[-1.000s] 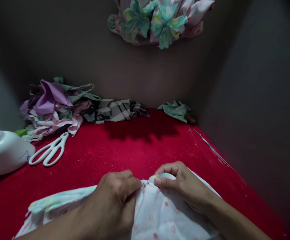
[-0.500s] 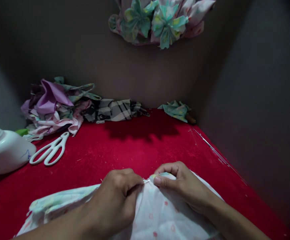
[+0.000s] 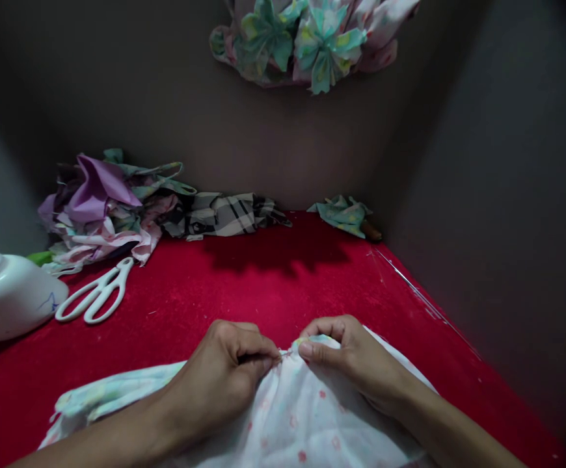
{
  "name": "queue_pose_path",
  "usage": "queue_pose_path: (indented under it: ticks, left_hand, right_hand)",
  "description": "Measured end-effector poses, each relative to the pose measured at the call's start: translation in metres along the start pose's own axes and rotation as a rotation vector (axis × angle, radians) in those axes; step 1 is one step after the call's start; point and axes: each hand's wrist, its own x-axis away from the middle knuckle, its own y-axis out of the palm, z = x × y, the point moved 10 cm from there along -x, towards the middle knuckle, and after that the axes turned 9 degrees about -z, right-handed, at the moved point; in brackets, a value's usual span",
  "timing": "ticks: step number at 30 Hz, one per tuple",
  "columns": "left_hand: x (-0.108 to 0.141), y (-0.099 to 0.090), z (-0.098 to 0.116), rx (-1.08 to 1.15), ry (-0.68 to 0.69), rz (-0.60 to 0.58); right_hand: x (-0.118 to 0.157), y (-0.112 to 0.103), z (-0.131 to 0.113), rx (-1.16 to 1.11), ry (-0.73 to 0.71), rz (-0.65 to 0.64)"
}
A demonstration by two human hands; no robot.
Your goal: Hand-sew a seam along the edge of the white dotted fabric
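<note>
White dotted cloth, one piece: at six o'clock before you, over a red surface.
Your right hand pinches its upper edge; your left hand has thumb and forefinger pinched narrow at the gathered edge, exact hold too small to tell. From your hands: white container, nine o'clock; white-handled scissors, just beside it; fabric pile, ten; black-and-white cloth, eleven; teal cloth, one; fabric flowers, twelve, high.
</note>
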Motion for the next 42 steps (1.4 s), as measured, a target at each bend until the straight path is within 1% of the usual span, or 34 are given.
queue_pose_path:
  ticks: [6, 13, 17, 21, 24, 27, 31, 34, 36, 39, 42]
  left_hand:
    - [0.0, 0.0, 0.0, 0.05, 0.01, -0.008]
    - [-0.004, 0.004, -0.006, 0.118, 0.004, -0.005]
    - [-0.005, 0.003, -0.006, 0.103, 0.005, 0.013]
    - [-0.004, 0.002, -0.005, 0.074, 0.0, 0.008]
    - [-0.003, 0.002, -0.004, 0.027, 0.003, 0.0]
    - [-0.001, 0.002, 0.001, -0.072, 0.018, 0.02]
    - [0.004, 0.004, 0.01, -0.249, 0.065, 0.048]
    - [0.006, 0.007, 0.012, -0.328, 0.072, 0.054]
    - [0.007, 0.007, 0.01, -0.333, 0.054, 0.068]
    - [0.006, 0.004, 0.008, -0.275, 0.041, 0.082]
    - [0.002, 0.002, 0.006, -0.182, 0.048, 0.061]
  right_hand:
    - [-0.001, 0.002, -0.002, 0.025, -0.023, -0.015]
    - [-0.001, 0.008, -0.004, 0.04, -0.042, -0.047]
    - [0.0, 0.003, 0.001, -0.019, -0.005, -0.025]
    - [0.0, 0.004, 0.005, -0.113, 0.015, -0.065]
    - [-0.001, 0.006, 0.006, -0.134, 0.022, -0.076]
    - [-0.001, 0.004, 0.001, -0.055, 0.002, -0.046]
    - [0.002, 0.002, -0.014, 0.187, -0.062, 0.015]
    - [0.005, 0.001, -0.02, 0.281, -0.094, 0.063]
    - [0.007, 0.001, -0.022, 0.301, -0.111, 0.078]
    - [0.007, 0.0, -0.023, 0.308, -0.127, 0.078]
    - [0.004, -0.001, -0.015, 0.23, -0.078, 0.037]
